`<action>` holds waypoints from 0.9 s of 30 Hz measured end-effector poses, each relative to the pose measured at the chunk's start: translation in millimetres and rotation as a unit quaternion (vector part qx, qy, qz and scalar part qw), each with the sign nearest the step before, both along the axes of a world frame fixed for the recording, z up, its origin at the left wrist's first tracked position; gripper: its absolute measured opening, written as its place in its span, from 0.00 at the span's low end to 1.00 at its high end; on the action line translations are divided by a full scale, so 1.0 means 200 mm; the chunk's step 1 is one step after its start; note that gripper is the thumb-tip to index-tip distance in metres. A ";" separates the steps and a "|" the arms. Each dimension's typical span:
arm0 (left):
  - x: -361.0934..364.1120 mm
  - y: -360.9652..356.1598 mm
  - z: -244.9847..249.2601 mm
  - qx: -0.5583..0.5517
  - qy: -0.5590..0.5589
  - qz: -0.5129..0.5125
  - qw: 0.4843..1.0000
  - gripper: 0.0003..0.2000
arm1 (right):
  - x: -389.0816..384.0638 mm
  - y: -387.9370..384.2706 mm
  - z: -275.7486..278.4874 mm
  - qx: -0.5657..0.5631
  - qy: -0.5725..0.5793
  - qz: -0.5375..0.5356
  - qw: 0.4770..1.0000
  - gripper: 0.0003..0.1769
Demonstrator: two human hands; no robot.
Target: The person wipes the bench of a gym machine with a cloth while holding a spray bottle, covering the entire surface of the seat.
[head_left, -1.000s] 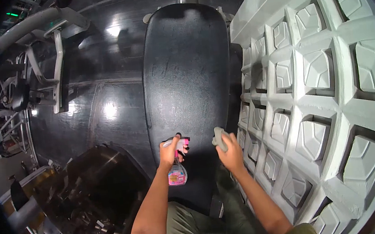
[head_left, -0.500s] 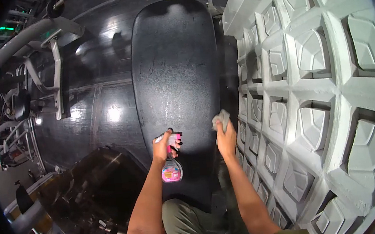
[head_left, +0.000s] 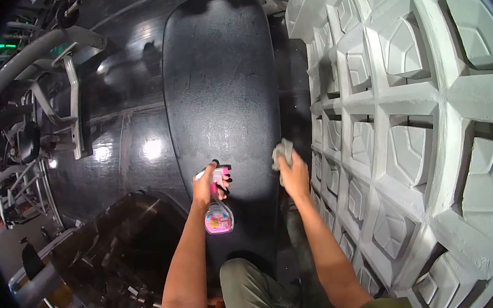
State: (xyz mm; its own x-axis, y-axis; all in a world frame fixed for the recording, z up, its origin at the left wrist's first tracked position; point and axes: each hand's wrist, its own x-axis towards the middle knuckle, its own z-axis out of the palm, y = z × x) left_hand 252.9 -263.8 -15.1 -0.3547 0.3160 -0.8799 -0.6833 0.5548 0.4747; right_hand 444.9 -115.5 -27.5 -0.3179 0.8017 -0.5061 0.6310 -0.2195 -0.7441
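A spray bottle with a pink-and-white trigger head and a colourful label hangs upright from my left hand, whose fingers are wrapped round its neck and trigger. My right hand grips a crumpled pale cloth at the right edge of the bench pad. The black padded bench stretches away in front of me, its surface shiny and faintly wet-looking or worn in patches. The bottle is above the near part of the pad.
On the right rises a white wall of raised geometric blocks, close beside the bench. Metal gym machine frames stand at the left on a dark reflective floor. A dark translucent panel lies lower left. My knee is near the bench.
The view has shifted slightly, so the bench and both hands appear a little further left and higher. Both hands keep their grip on the spray bottle and the cloth.
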 end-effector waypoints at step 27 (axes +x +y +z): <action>0.11 -0.26 0.04 0.079 -0.019 0.096 0.992 0.28 | 0.02 0.01 0.18 0.264 -0.115 0.285 0.914 0.24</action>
State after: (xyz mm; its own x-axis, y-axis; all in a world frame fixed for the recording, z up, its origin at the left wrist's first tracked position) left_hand 274.1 -316.2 -6.2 -0.3888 0.3805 -0.8391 -0.7889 0.3330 0.5165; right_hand 448.2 -114.4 9.5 -0.6938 0.6910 -0.2031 0.6842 0.5444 -0.4852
